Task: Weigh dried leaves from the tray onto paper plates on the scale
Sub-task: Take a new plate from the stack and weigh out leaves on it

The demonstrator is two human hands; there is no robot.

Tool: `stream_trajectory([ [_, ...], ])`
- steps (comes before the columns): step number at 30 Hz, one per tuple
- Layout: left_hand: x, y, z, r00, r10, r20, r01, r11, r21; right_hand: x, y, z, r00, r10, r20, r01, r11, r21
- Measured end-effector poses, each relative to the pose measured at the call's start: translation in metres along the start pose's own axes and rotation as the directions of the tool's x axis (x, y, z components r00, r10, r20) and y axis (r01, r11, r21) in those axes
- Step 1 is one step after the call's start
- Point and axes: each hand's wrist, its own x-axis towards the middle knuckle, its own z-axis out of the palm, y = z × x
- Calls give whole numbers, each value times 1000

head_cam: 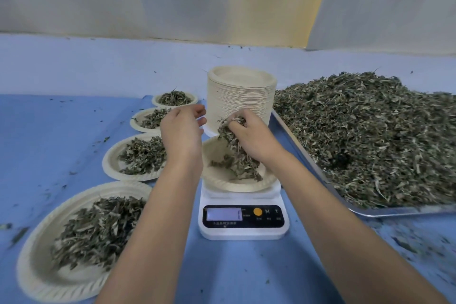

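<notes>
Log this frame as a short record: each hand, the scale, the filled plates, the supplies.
left hand: open, holding nothing
right hand: grips a clump of dried leaves above the plate on the scale
scale: white, digital; display unreadable
filled plates: four, in a row left of the scale
plate stack: behind the scale
tray: right of the scale, heaped with leaves

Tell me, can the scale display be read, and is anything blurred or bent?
Head view: the scale display glows pale, its digits unreadable; leaves below the right hand look blurred; the wide lens stretches the nearest plate.
</notes>
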Motion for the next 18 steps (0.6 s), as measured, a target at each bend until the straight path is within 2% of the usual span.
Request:
stream_trajectory([
  [6, -2, -1, 1, 1000, -6, 8, 6, 999, 33, -4, 0, -3, 995, -34, -92, 34, 999, 7],
  [12, -6, 0, 1, 999, -19, 42, 17, 999, 45, -11, 0, -5, 995, -68, -73, 70, 997, 19],
  [18, -6, -1, 0, 998, -30, 48, 27, 998, 55, -14, -5, -6, 984, -135, -120, 141, 989, 45],
])
